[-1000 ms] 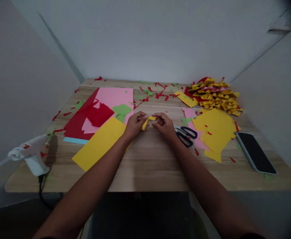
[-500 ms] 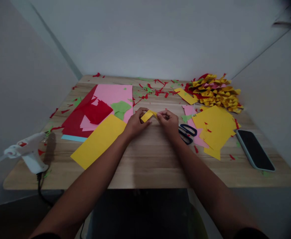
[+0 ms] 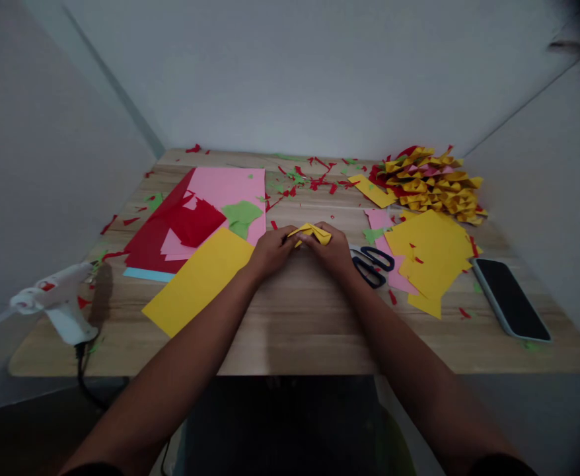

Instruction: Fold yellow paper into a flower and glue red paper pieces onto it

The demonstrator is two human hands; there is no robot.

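Observation:
A small folded piece of yellow paper (image 3: 312, 231) is held between both hands above the middle of the table. My left hand (image 3: 273, 250) grips its left end, with the fingers closed. My right hand (image 3: 333, 249) is closed on the right side, its thumb reaching in under the creased paper. Just right of that hand lie scissors (image 3: 375, 259) with dark handles, their blades largely hidden. A long yellow paper sheet (image 3: 198, 281) rests partly behind my left forearm.
Pink (image 3: 230, 182) and red sheets (image 3: 146, 241) lie at left, near a white glue gun (image 3: 65, 301). Yellow paper pieces (image 3: 429, 248) and a phone (image 3: 510, 297) are at right. A pile of folded yellow paper (image 3: 431, 185) stands at the back right, with scraps (image 3: 314, 180) scattered about.
The yellow paper has turned and now shows a bent, creased shape across both hands. My hands have come closer together, and the right one has shifted slightly left.

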